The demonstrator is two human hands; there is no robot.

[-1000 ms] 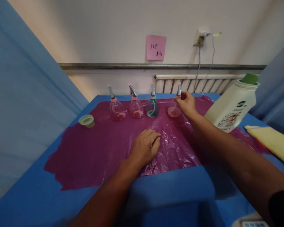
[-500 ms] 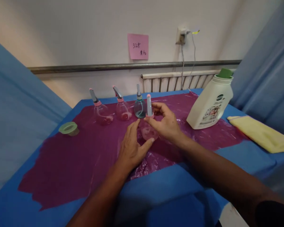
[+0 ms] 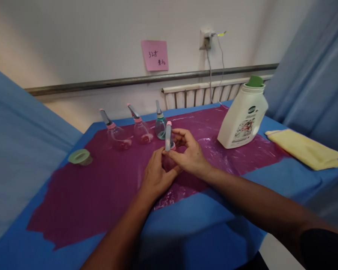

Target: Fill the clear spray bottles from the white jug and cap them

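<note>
A clear spray bottle [image 3: 168,138] with a grey trigger head and pink collar stands in front of me, its body mostly hidden by my hands. My left hand [image 3: 157,174] is curved round the lower body from the left. With thumb and fingers closed at the collar, my right hand [image 3: 190,155] holds the bottle's neck from the right. Behind it stands a teal spray bottle [image 3: 160,127]. Further left are two clear spray bottles with pink collars, one nearer [image 3: 142,131] and one at the far left [image 3: 116,135], each with a little pinkish content.
A purple plastic sheet [image 3: 101,195] covers much of the blue-draped table [image 3: 202,221]. A white jug [image 3: 243,116] with a green piece in its mouth stands right, beside a folded yellow cloth [image 3: 305,148]. A green funnel-like cup [image 3: 80,156] lies left. Wall, rail [image 3: 115,81] and curtains surround the table.
The bottle between my hands has turned and tilted slightly, its head now lower and leaning towards me. My left hand has closed in round its body; my view has shifted a little.
</note>
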